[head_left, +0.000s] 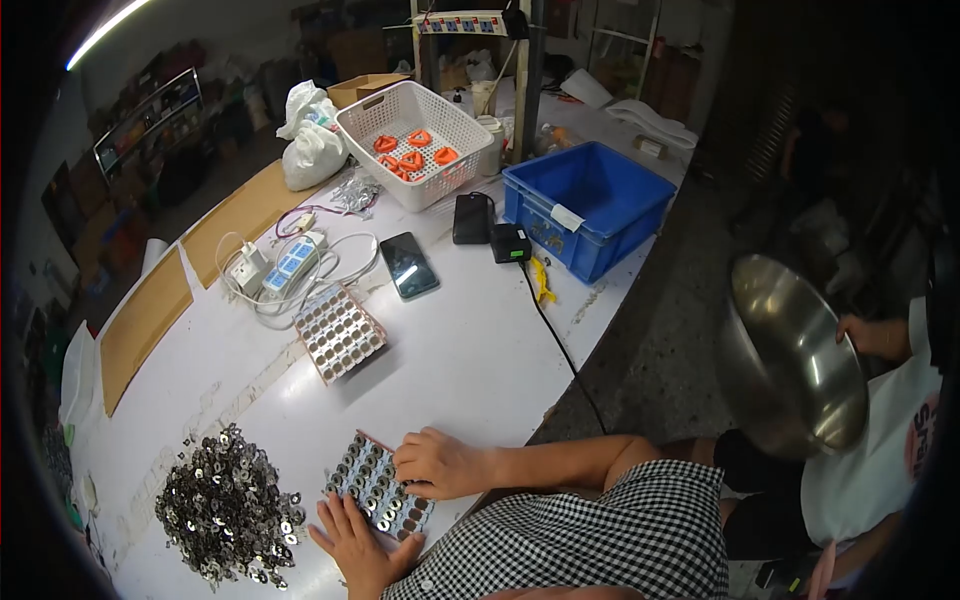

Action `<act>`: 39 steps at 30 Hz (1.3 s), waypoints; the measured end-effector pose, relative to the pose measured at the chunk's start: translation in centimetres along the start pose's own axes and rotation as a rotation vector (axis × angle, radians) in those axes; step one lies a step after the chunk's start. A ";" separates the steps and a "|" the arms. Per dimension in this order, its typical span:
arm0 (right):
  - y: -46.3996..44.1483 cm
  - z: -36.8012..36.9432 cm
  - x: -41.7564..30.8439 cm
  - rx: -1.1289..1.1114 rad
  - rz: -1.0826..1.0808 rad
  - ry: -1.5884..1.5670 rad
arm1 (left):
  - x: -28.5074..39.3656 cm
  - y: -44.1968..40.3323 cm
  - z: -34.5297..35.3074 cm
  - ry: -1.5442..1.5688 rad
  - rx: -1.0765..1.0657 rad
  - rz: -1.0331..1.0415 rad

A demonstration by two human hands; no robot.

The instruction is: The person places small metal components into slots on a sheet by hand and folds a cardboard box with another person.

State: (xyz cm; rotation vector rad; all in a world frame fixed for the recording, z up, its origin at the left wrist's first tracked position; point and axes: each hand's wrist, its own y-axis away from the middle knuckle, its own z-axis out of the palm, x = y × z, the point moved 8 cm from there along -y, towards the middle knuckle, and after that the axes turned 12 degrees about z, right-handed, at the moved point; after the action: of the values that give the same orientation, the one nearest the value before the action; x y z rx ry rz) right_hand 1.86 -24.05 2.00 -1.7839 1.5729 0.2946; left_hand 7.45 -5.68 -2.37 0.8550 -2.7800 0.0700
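A flat tray [352, 458] with rows of round places lies on the table in front of me, many holding small metal ring-shaped pieces. My left hand [362, 553] rests at its near left corner, fingers spread and thumb apart. Over the tray's right side is my right hand [440, 464], its fingers bent and drawn together at the rows; what lies under the fingertips is hidden. Left of the tray spreads a heap of small shiny metal pieces [228, 508]. A second tray of round pieces [340, 334] sits farther back.
Behind are a phone [409, 266], a power strip [294, 262] with cables, black adapters [473, 219], a white basket [440, 190] holding orange parts, and a blue crate [590, 235]. Beyond the table's right edge, another person's hand [875, 337] holds a metal bowl [790, 350].
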 end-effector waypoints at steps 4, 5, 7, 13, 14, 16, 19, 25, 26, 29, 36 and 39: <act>-0.7 0.3 0.2 -0.082 -0.090 0.024 | 0.0 0.0 0.2 -0.009 0.023 0.019; -0.8 0.5 0.2 -0.101 -0.104 0.025 | 0.0 0.0 0.2 -0.011 0.029 0.021; -0.9 0.5 0.3 -0.091 -0.104 0.023 | 0.1 0.0 0.1 -0.003 0.023 0.015; -0.2 0.2 0.0 -0.044 -0.023 0.000 | 0.0 0.0 0.1 0.017 0.079 0.036; 0.0 0.3 0.1 -0.051 0.025 0.016 | 0.0 0.0 0.1 0.015 0.082 0.041; 0.3 0.7 0.1 -0.042 0.038 0.025 | -0.1 0.1 0.3 -0.012 0.041 0.033; 0.6 0.5 0.0 -0.016 0.034 0.032 | 0.1 0.0 0.2 -0.019 0.020 0.025; 0.6 -0.4 -0.2 -0.008 0.067 0.006 | 0.0 0.0 0.1 -0.022 0.014 0.019; 0.6 -0.6 -0.2 -0.009 0.085 -0.013 | 0.1 0.0 0.1 -0.021 0.015 0.021; 0.8 -0.5 -0.4 0.032 0.070 -0.087 | 0.2 0.0 0.1 -0.026 0.014 0.026; -0.2 0.1 -0.2 0.031 0.086 -0.119 | 0.1 0.1 0.2 -0.011 0.010 0.030; -1.4 -2.4 -0.7 0.086 0.124 -0.140 | 0.3 0.0 0.0 -0.016 0.044 0.048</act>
State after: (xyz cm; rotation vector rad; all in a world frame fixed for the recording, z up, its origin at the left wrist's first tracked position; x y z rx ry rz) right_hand 2.33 -25.06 4.69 -1.5691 1.5747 0.3962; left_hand 7.15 -5.83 -2.32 0.8034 -2.8242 0.1335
